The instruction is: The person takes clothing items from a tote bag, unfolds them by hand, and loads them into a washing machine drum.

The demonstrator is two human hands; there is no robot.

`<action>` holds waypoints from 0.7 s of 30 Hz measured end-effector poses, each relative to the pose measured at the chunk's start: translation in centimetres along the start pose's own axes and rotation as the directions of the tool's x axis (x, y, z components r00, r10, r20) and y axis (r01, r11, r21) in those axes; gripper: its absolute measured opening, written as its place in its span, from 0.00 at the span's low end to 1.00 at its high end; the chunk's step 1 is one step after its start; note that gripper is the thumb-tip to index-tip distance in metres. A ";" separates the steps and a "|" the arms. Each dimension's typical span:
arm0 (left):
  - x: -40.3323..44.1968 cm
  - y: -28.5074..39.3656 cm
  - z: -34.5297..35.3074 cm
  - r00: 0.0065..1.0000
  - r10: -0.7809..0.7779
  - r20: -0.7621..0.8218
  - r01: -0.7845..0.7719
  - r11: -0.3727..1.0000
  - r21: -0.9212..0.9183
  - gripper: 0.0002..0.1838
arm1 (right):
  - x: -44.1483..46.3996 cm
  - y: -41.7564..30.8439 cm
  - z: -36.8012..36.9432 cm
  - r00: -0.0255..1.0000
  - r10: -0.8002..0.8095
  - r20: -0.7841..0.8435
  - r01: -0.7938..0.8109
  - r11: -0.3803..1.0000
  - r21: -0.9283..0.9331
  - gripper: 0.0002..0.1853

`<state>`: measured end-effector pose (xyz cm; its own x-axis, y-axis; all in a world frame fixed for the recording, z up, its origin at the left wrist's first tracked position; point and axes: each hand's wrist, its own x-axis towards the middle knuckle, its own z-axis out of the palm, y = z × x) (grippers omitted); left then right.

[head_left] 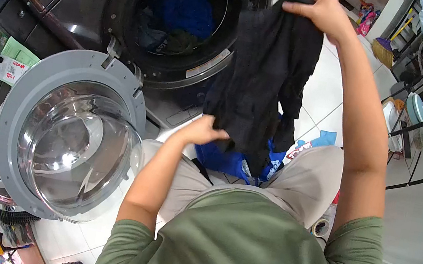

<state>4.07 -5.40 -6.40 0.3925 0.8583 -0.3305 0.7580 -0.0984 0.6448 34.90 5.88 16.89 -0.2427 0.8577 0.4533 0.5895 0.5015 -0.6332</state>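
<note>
A black garment (pixel 266 74) hangs stretched out in front of me; its exact kind does not show. At the top, my right hand (pixel 312 12) is closed on its upper end. Lower down, my left hand (pixel 201 132) is closed at the garment's left edge, thumb in front and other fingers partly hidden. Beneath the cloth, between my knees, a blue bag (pixel 212 158) shows in part. To the left, the washing machine drum (pixel 179 9) stands open with blue and dark clothes (pixel 182 7) inside.
The round glass door (pixel 81 144) swings out wide on my left. Tags (pixel 13 62) hang on a second machine beside it. A light blue cloth (pixel 325 139) is near my right knee. A broom (pixel 384 52) and a rack (pixel 419 127) stand at right.
</note>
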 end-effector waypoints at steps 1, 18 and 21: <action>-1.2 0.6 -1.8 0.998 0.059 0.026 -0.047 0.937 -0.345 0.24 | 0.7 0.5 -0.2 0.994 0.061 -0.087 -0.072 0.990 -0.123 0.18; -1.9 8.9 -1.2 0.971 -0.088 -0.223 0.038 0.974 -0.223 0.31 | -18.3 -0.9 18.7 0.848 0.475 0.235 -0.486 0.874 -0.014 0.10; -3.1 11.5 0.3 0.970 0.037 -0.240 -0.069 0.990 -0.125 0.27 | -21.2 9.8 26.3 0.867 0.413 0.277 -0.496 0.768 0.405 0.20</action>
<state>11.69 -9.38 1.82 0.2840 0.9497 -0.1317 0.6582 -0.0933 0.7470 25.58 -4.38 -15.38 -0.1801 0.9827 -0.0424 0.2611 0.0062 -0.9653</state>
